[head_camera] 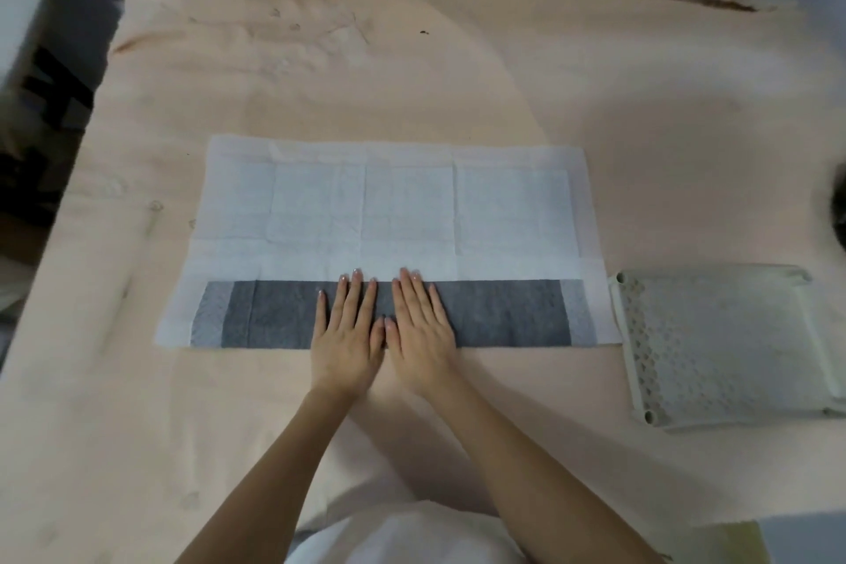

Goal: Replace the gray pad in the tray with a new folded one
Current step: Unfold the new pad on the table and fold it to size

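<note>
pad lies spread flat at frame centre on the peach cloth, long side running left-right. far part shows white backing w/ fold creases in a grid. near edge is folded up over it, so a gray strip runs along the bottom of the pad, lighter gray at both ends, white margin outside those.

left hand and right hand both lie palm-down on the gray strip, mid-width, side by side, thumbs touching or nearly so. fingers flat, extended, slightly spread, gripping nothing. fingertips reach the strip's far edge, a couple sit just onto the white. heels of both hands hang off the near fold onto the cloth. forearms come in from bottom centre of frame.

tray sits at right of frame, just beside the pad's right edge, lower-right corner; cannot tell if touching. pale, w/ perforated honeycomb surface. blurred, cannot tell if any pad is inside.

background top and left: blurred clutter, not identifiable.
</note>
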The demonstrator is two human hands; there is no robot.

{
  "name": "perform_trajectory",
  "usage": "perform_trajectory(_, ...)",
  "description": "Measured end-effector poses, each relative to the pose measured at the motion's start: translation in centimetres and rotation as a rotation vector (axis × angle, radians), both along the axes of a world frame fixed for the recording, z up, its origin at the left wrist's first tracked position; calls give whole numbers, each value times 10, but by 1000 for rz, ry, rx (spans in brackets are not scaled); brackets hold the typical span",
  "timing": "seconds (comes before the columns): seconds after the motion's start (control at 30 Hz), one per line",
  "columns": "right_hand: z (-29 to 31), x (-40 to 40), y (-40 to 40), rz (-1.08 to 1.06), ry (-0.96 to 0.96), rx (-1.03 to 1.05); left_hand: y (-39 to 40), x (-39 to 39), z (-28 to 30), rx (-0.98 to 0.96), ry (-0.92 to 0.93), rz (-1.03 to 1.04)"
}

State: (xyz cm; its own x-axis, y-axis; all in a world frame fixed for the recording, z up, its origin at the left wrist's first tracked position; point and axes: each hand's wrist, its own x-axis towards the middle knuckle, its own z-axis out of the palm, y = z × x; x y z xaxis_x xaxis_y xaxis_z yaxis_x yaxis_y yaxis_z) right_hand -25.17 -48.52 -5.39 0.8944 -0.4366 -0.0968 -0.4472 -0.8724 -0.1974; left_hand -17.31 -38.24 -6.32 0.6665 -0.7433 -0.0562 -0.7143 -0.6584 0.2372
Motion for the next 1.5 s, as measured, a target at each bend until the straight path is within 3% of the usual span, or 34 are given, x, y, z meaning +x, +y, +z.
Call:
perform_trajectory(0.1, -5, -15, -24, -4, -8, 4, 3, 3, -1, -12, -11, 20)
perform_trajectory(0.37, -7, -83, -100, -329, -34, 14, 5, 5, -2, -19, -11, 44)
perform_trajectory(0.7, -6, -134, -138, -518, 66, -42, 5, 6, -3, 3, -29, 37)
perform_trajectory(0.8, -1, -125, -132, -574, 5, -50, 1, 5, 0, 14, -28, 22)
perform_trajectory(0.93, 8, -61, -81, -327, -183, -21, -14, 5, 5, 22, 8, -128)
perform_trajectory(1.07, 8, -5, -26, -109, -132, -6, -18, 14, 3, 17, 39, -185)
perform_trajectory(1.27, -10, 0, -13, -59, -37, -21, -12, 22, 2, -10, 54, -220)
perform_trajectory(1.5, -9, -1, -12, -63, -36, -32, 19, 60, 3, 5, 36, -83)
